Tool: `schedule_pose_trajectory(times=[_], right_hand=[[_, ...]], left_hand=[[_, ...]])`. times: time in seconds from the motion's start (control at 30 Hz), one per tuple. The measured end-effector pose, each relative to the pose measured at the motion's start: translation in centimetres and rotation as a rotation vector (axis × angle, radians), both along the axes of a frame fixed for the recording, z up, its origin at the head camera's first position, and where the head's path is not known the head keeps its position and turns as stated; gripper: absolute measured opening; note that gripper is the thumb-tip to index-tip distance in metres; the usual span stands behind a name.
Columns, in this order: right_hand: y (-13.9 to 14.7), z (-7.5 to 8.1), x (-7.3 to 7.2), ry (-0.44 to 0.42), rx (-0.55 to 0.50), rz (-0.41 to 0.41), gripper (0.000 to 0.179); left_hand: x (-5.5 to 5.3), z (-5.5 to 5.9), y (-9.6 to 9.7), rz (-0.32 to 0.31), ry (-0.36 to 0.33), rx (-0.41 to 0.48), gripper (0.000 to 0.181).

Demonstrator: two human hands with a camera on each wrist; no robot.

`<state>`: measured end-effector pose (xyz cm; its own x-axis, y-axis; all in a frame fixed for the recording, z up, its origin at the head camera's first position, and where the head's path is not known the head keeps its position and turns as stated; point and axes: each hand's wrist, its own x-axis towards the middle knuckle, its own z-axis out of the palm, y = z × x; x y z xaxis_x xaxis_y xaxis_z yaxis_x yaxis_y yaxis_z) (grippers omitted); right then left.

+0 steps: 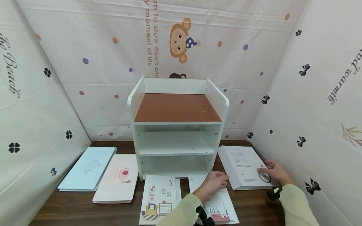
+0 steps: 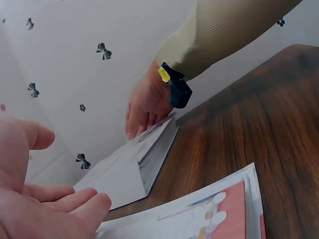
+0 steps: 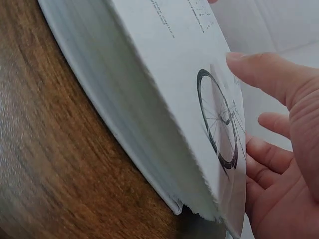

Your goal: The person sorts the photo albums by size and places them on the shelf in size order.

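Note:
A thick white book (image 1: 240, 166) with a bicycle wheel on its cover lies at the right of the desk. My right hand (image 1: 275, 172) is at its right side, the thumb over the cover's edge and the fingers along the side in the right wrist view. The left hand (image 1: 213, 185) is above a white book with a pink cake picture (image 1: 219, 210). Its fingers are loosely bent, with nothing between them, in the left wrist view. To the left of that lies another white book (image 1: 159, 197), showing a yellow chair and a cabinet.
A white desktop shelf (image 1: 176, 153) with a brown top board stands at the back centre. On the left lie a light blue book (image 1: 87, 169) and a white one with a pink elephant (image 1: 120, 180). Printed cloth walls (image 1: 311, 103) border the brown desk (image 1: 70, 210).

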<state>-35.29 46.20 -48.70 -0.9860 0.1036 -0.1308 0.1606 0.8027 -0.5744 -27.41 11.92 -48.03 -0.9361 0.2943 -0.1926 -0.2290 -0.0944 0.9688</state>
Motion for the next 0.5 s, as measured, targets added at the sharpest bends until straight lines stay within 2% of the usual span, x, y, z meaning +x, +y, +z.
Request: schedule_pose_trajectory(times=[0.2,0.33,0.5], right_hand=[[-0.1,0.2,0.2,-0.028,-0.011,-0.021,0.099],[-0.4,0.5,0.5,-0.069,-0.02,-0.043,0.101],[-0.5,1.1,1.0,-0.117,-0.032,-0.073,0.106]], left_hand=[[-0.4,-0.7,1.2,0.025,-0.062,0.071,0.035],[-0.7,-0.9,1.4,0.028,-0.118,0.097,0.04],[-1.0,-0.8,1.5,0.01,-0.14,0.115,0.048]])
